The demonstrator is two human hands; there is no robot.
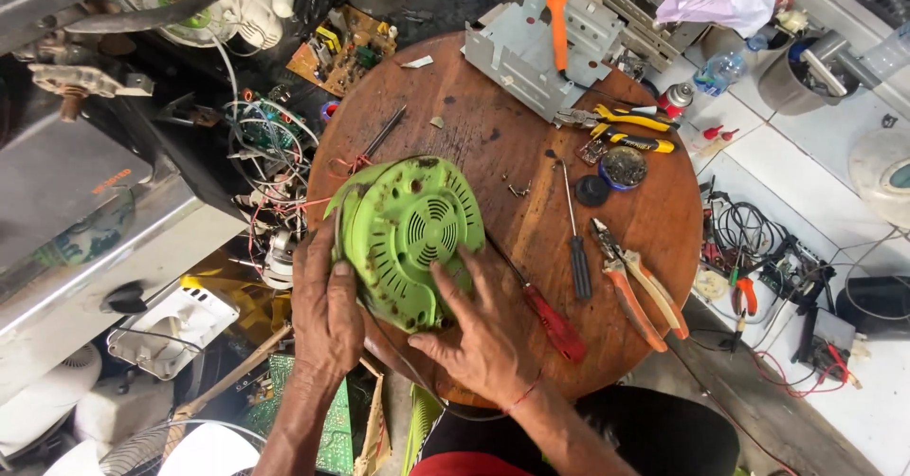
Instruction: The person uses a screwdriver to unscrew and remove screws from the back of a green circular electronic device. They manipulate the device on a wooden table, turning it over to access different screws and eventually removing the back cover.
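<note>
Your left hand point(327, 310) clasps the left rim of the one green round base point(409, 239), which lies underside up at the near left of the round wooden table point(493, 125). Your right hand point(479, 338) rests spread flat on its near right edge, gripping nothing. To the right lie two screwdrivers, red-handled point(555, 322) and black-handled point(579, 265), and one pair of orange pliers point(640, 291).

Bright even daylight, sharp, soft shadows
</note>
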